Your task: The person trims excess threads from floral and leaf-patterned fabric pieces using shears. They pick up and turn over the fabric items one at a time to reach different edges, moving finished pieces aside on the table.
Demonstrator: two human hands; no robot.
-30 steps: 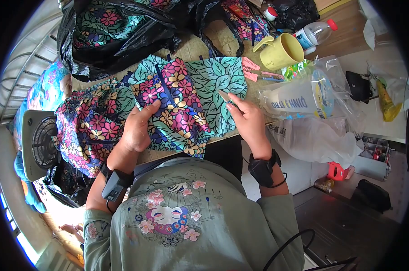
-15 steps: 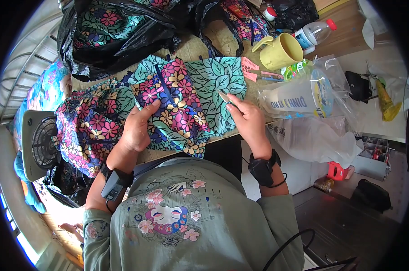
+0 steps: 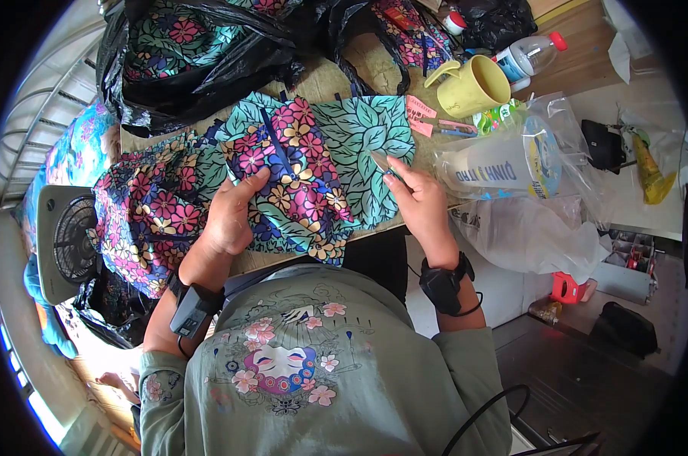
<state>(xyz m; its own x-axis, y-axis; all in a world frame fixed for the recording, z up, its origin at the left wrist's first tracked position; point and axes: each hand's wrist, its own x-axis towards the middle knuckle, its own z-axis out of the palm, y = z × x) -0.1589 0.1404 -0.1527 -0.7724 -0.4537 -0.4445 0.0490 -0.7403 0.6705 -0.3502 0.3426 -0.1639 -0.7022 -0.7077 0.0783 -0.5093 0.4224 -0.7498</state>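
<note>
A floral and leaf-patterned cloth (image 3: 294, 156) lies over the table edge in front of me, its green leaf-print panel (image 3: 367, 144) spread to the right. My left hand (image 3: 234, 213) grips the cloth's left-middle part, thumb on top and fingers underneath. In my right hand (image 3: 420, 201), a small pointed metal blade (image 3: 379, 160) sticks out between thumb and fingers, pointing left over the leaf panel; its handle is hidden in the palm. A dark blue strip (image 3: 278, 140) runs across the flowered part. More bunched floral cloth (image 3: 158, 205) hangs at the left.
A black plastic bag (image 3: 207, 91) with similar cloth sits at the back. To the right are a yellow mug (image 3: 473, 86), a plastic bottle (image 3: 526, 59), a pink paper (image 3: 418, 114) and a clear plastic cup (image 3: 488, 169) in a bag. A fan (image 3: 70, 239) stands at left.
My right hand has shifted slightly right, and the blade has turned a little. My left hand and the cloth stay in place.
</note>
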